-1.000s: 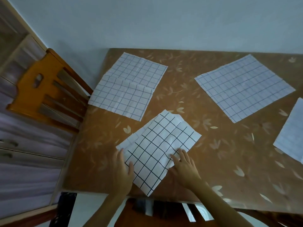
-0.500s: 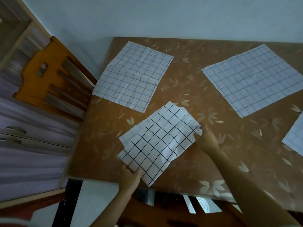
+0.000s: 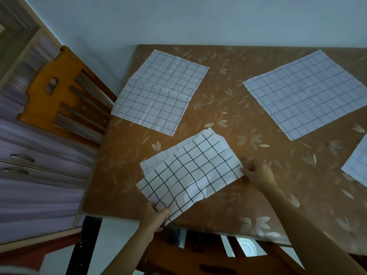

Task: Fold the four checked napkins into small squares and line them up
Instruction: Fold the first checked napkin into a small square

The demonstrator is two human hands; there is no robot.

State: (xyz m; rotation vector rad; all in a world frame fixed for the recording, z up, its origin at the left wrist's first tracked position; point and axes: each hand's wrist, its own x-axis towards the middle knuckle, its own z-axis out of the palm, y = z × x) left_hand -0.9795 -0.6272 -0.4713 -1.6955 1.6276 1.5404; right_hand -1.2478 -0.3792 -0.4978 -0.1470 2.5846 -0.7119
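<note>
The left hand (image 3: pixel 154 217) pinches the near corner of the half-folded napkin (image 3: pixel 190 171), thumb on top, close to the table's (image 3: pixel 228 205) front edge. The right hand (image 3: pixel 259 173) pinches its right corner (the layers sit uneven along the far edge). Bare tabletop lies to its right. Well apart lie the far-left napkin (image 3: pixel 160 94), the far-right napkin (image 3: pixel 303 92) and the cropped napkin (image 3: pixel 357 161).

The picture is dim, with a cool bluish tone. The light is soft and even, so shadows are weak; the wall (image 3: pixel 198 20) is the brightest area. The glossy worktop (image 3: pixel 218 205) carries a pale sheen at the lower right. The near napkin (image 3: pixel 190 171) in the centre is sharp, but the cabinet (image 3: pixel 39 175) at the left edge looks smeared and bent by the wide lens.
</note>
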